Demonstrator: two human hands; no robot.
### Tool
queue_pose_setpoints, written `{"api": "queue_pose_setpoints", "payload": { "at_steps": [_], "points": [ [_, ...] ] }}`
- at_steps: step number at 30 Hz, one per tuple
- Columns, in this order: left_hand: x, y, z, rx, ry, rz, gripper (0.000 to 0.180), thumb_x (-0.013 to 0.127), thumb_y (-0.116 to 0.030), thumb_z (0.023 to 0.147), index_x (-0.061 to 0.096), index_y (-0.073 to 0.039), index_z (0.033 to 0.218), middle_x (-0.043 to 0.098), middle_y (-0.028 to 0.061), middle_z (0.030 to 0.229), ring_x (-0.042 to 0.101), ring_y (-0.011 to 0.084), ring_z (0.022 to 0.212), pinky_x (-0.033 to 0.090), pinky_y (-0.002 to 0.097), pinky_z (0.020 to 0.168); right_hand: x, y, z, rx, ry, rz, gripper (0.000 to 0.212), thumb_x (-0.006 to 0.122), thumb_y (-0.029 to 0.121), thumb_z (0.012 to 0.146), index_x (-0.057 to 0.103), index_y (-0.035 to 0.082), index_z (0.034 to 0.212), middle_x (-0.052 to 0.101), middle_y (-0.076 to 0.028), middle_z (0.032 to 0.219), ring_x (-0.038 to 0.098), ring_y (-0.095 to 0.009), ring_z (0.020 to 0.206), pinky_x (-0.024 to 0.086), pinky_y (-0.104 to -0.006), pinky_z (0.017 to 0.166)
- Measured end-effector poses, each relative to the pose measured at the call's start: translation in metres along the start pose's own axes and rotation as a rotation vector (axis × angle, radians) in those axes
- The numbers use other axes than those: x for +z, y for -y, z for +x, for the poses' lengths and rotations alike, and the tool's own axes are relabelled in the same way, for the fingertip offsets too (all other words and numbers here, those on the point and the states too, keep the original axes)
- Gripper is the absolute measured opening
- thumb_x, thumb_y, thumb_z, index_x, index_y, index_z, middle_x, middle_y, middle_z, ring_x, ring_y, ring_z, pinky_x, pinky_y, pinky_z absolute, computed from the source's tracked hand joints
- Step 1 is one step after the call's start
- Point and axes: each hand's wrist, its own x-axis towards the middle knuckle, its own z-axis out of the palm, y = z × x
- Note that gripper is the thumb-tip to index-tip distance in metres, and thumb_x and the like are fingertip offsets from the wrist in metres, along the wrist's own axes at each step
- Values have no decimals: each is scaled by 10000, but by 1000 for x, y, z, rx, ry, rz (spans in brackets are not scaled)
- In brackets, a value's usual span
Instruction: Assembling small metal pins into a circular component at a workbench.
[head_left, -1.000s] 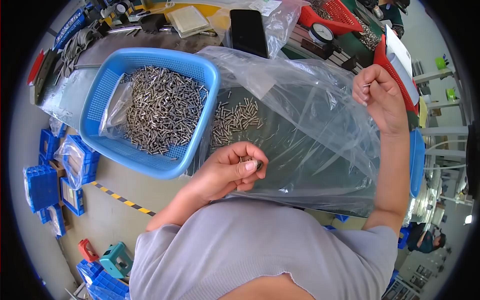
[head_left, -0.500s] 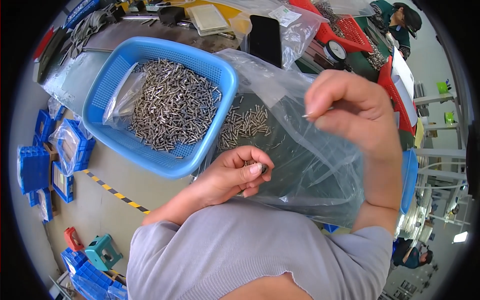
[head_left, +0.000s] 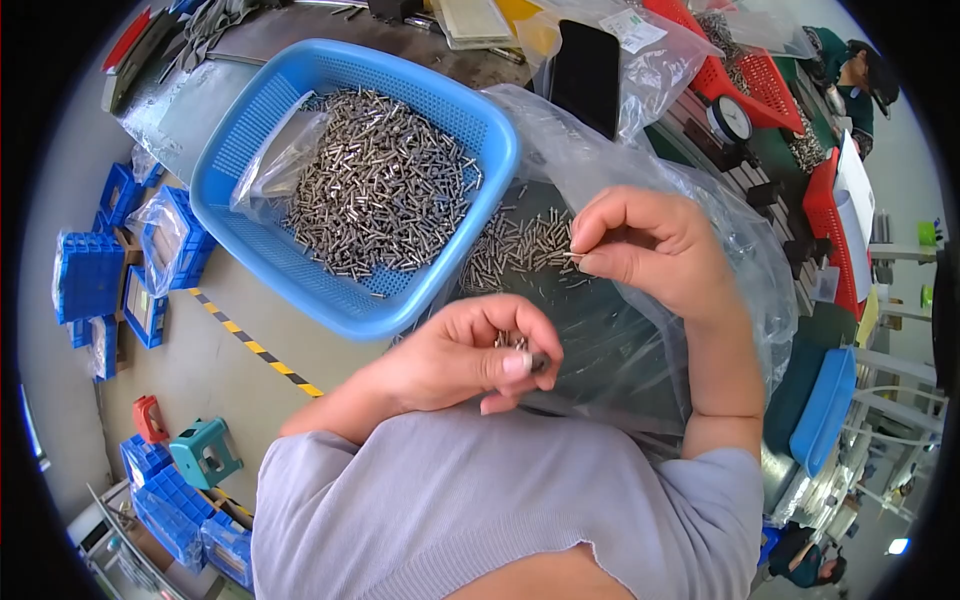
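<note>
My left hand (head_left: 450, 355) is curled closed in front of my chest, with several small metal pins (head_left: 508, 341) in its palm. Between its thumb and forefinger sits a small dark round part (head_left: 540, 362). To the right and a little farther off, my right hand (head_left: 660, 250) pinches a thin, shiny metal pin (head_left: 573, 254) by its fingertips. Just beyond both hands, a loose pile of metal pins (head_left: 510, 245) lies on the dark green table surface. A blue perforated basket (head_left: 503, 150) at the far left holds a big heap of similar pins (head_left: 385, 185) and a clear plastic bag (head_left: 275, 160).
Clear plastic sheeting (head_left: 745, 245) spreads along the right of the work surface. Behind it are a black phone (head_left: 585, 78), a dial gauge (head_left: 730, 118) and red baskets (head_left: 835, 230). A blue tray (head_left: 825, 410) stands at right. Co-workers (head_left: 850, 80) are in the background.
My right hand has come left and lower, from over the plastic sheet to beside the loose pins, still pinching. My left hand keeps its hold. The whole view has shifted slightly.
</note>
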Motion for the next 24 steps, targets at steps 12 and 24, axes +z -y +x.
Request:
{"api": "queue_pose_setpoints", "payload": {
  "at_steps": [12, 24],
  "points": [
    [-5, 9, 15, 62, -218, -199, 285, 521, -315, 956, 506, -76, 1110, 537, 67, 925, 394, 63, 639, 340, 180, 494, 10, -34, 2, -10, 125, 183, 100, 709, -24, 742, 650, 11, 816, 570, -28, 862, 540, -110, 812, 428, -228, 726],
    [-4, 7, 16, 42, -211, -237, 250, 496, -310, 971, 497, -76, 1059, 552, 45, 908, 402, 51, 636, 331, 173, 487, 17, -36, 4, -133, 192, 3, 26, 654, -7, 827, 628, 0, 830, 564, -34, 834, 627, -121, 783, 488, -239, 720]
  ]
}}
